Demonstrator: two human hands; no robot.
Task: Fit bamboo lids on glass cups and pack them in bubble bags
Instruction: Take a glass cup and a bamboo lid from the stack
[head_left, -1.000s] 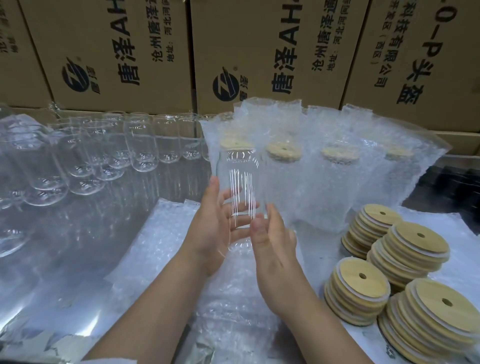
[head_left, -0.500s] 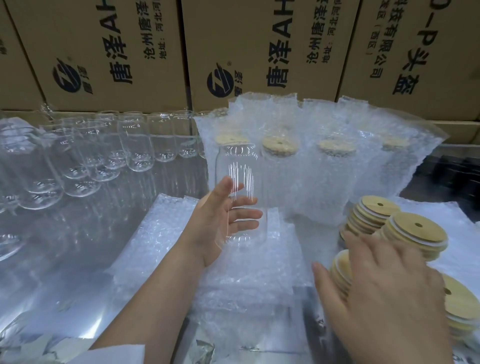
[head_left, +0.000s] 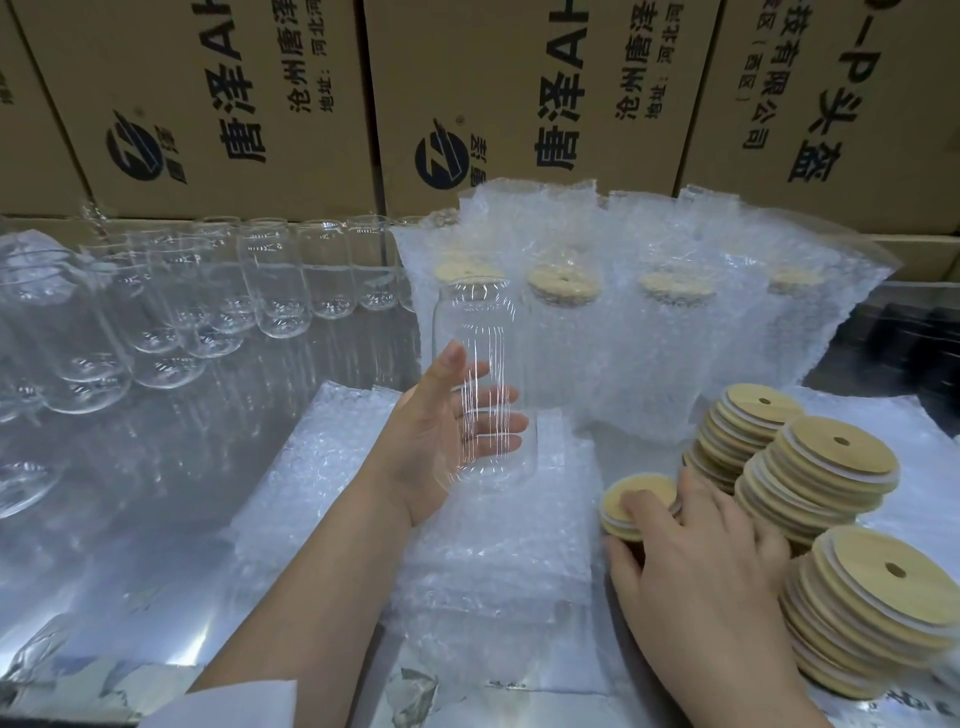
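Observation:
My left hand (head_left: 441, 441) holds an upright clear glass cup (head_left: 475, 332) without a lid, fingers wrapped round its lower half, above a stack of flat bubble bags (head_left: 493, 545). My right hand (head_left: 696, 566) lies on a low stack of bamboo lids (head_left: 636, 501), with a fingertip on the top lid and the thumb at the stack's side. Taller stacks of bamboo lids (head_left: 831, 452) stand to the right of it. Behind, several lidded cups in bubble bags (head_left: 660, 332) stand in a row.
Several empty glass cups (head_left: 275, 291) stand in rows at the back left on a shiny metal table (head_left: 156, 493). Cardboard boxes (head_left: 493, 93) form a wall along the back. A dark crate (head_left: 924, 338) sits at the far right.
My right hand left the glass cup and moved right and down onto the near lid stack. My left hand kept the cup upright in about the same place.

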